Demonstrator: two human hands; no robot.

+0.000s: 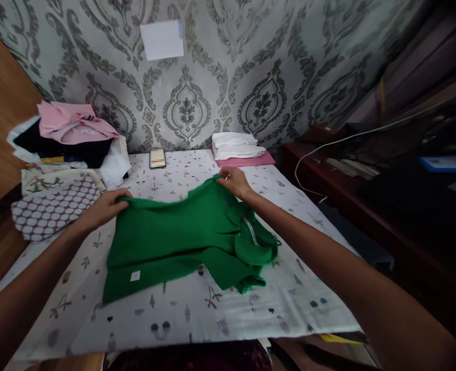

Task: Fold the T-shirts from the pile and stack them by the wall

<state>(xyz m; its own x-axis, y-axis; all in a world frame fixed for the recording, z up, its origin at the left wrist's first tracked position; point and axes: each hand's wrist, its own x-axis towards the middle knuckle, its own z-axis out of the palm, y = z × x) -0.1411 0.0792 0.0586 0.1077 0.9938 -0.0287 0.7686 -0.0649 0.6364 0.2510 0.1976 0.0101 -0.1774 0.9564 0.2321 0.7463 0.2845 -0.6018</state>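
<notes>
1. A green collared shirt (166,226) lies across the middle of the printed white sheet (189,330), its hem end toward the left edge and its collar (255,252) toward the right edge.
2. The left hand (107,207) has thumb and fingers pinched together on the shirt's far hem corner; the right hand (234,181) pinches its far side near the shoulder. That side looks raised off the sheet between them.
3. As far as I can judge, the shirt is only partly arranged: it is stretched lengthwise, but creases cross its body and the near sleeve lies bunched.
4. At the far edge, white cloths (235,147) sit neatly folded on a pink cloth (265,158). By the left edge, a pink garment (75,121) tops a looser heap, with a circle-patterned cloth (53,208) low down in it.
5. The shirt's underside and far sleeve are hard to make out, the right forearm partly screens the collar end, and a small rectangular item (158,158) is too pixelated to identify.
</notes>
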